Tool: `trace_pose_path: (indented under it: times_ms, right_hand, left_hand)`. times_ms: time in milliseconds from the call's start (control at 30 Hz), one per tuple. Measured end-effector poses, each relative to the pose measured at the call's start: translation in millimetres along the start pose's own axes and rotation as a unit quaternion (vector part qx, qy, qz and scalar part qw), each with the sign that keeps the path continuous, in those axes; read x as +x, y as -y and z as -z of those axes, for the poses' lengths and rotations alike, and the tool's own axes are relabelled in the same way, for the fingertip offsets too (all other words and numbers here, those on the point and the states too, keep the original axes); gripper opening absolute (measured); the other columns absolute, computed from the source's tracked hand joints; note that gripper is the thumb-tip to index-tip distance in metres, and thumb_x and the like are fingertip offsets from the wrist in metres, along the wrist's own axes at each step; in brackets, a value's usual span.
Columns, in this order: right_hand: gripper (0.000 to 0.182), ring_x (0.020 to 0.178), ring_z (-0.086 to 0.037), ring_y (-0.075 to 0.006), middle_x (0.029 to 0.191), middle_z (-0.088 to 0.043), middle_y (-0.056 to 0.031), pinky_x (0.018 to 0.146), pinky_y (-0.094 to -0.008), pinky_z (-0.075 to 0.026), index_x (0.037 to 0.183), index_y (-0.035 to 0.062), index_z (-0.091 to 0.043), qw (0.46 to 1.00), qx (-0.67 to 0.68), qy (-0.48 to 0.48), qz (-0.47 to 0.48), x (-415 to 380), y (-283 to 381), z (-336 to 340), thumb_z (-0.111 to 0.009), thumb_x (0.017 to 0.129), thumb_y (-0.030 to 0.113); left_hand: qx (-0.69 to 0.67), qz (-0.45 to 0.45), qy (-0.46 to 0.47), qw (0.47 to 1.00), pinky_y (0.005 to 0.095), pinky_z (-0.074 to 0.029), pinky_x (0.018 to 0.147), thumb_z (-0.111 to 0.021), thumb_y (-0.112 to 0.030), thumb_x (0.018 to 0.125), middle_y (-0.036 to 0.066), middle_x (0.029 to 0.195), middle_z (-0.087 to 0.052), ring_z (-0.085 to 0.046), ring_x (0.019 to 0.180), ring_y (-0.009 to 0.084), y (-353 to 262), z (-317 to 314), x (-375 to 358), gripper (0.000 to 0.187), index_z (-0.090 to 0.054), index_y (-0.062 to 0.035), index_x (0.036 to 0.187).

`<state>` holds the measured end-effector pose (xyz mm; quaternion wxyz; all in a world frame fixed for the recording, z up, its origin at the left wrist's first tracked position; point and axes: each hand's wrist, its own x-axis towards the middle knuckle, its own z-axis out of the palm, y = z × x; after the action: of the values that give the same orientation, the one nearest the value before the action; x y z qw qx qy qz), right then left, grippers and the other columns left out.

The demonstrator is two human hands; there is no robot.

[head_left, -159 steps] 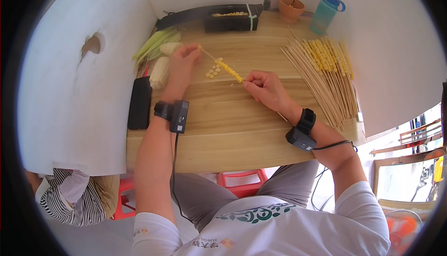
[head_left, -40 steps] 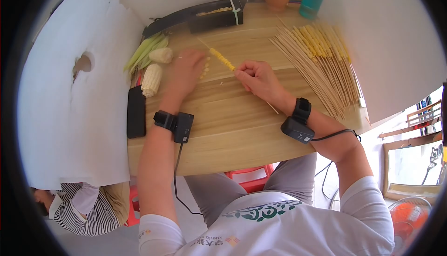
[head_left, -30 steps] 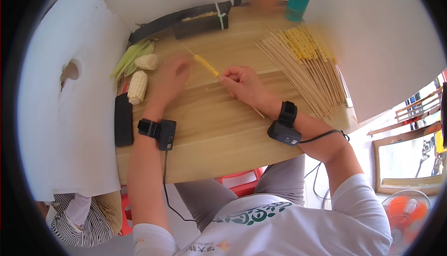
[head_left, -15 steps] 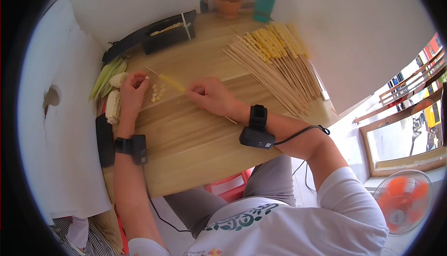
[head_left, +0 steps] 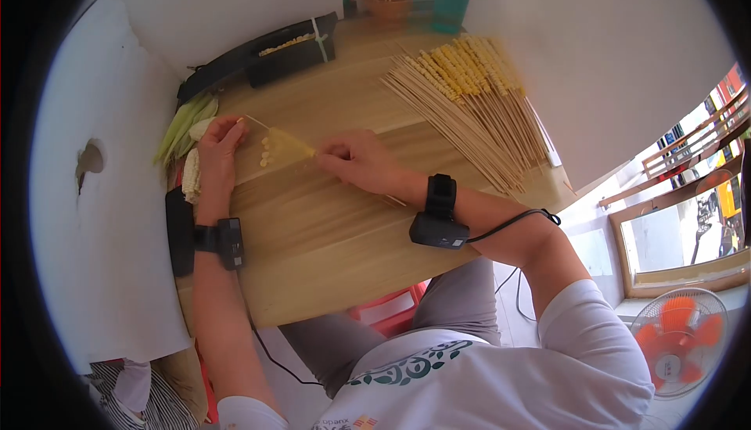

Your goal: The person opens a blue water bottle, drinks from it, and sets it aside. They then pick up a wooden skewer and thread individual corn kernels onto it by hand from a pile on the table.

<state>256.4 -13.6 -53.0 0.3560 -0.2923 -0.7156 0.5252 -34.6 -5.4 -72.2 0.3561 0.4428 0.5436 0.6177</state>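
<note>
My right hand (head_left: pixel 353 160) is closed around a wooden skewer (head_left: pixel 292 140), whose far part is threaded with yellow corn kernels and blurred by motion. The bare tip of the skewer points up and left towards my left hand (head_left: pixel 220 154). That hand is pinched, with a small corn kernel (head_left: pixel 240 121) at its fingertips, close to the skewer's tip. Several loose kernels (head_left: pixel 265 153) lie on the table between the hands. Partly behind my left hand are pale corn cobs (head_left: pixel 191 176) and green husks (head_left: pixel 186 125).
At the right lies a wide row of skewers (head_left: pixel 469 117), many with kernels on their upper ends. A black container (head_left: pixel 291 58) with kernels stands at the back. Behind are an orange pot (head_left: pixel 386 1) and a teal bottle (head_left: pixel 454 0). A fan (head_left: pixel 677 344) stands lower right.
My left hand has brought the kernel up to the tip of the skewer. The skewer's loaded part is blurred in both frames, and the whole view has shifted slightly.
</note>
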Motion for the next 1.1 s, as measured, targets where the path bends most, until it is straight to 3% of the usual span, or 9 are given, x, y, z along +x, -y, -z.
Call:
trace_pose_path:
  times_ms: [200,500,1100]
  right_hand:
    - [0.016,0.052,-0.048,-0.0035,0.061,-0.058,0.0014,0.047,-0.0226,-0.037,0.087,0.0000,-0.064,0.997,0.011,0.022,-0.067,0,2,2,-0.061,0.091,0.015]
    - [0.018,0.053,-0.044,-0.0015,0.061,-0.054,0.0052,0.047,-0.0204,-0.034,0.088,0.0010,-0.060,0.997,0.016,0.049,-0.050,0,-3,4,-0.060,0.094,0.017]
    - [0.015,0.054,-0.040,-0.0010,0.061,-0.052,0.0057,0.047,-0.0209,-0.033,0.086,0.0009,-0.059,0.997,0.000,0.044,-0.058,-2,3,3,-0.060,0.094,0.014]
  left_hand:
    - [0.052,-0.035,-0.018,0.998,0.0215,-0.045,0.070,-0.069,-0.011,0.089,0.003,0.094,-0.067,-0.056,0.076,0.0074,6,3,4,0.019,-0.064,-0.0033,0.105]
    - [0.008,-0.013,0.020,1.000,0.0225,-0.049,0.077,-0.064,-0.010,0.092,0.007,0.101,-0.068,-0.063,0.085,0.0111,-6,-3,-5,0.025,-0.063,-0.0005,0.115]
    - [-0.044,0.001,0.017,0.999,0.0233,-0.049,0.076,-0.063,-0.006,0.091,0.009,0.101,-0.069,-0.064,0.086,0.0122,-4,-8,-5,0.018,-0.063,0.0001,0.108]
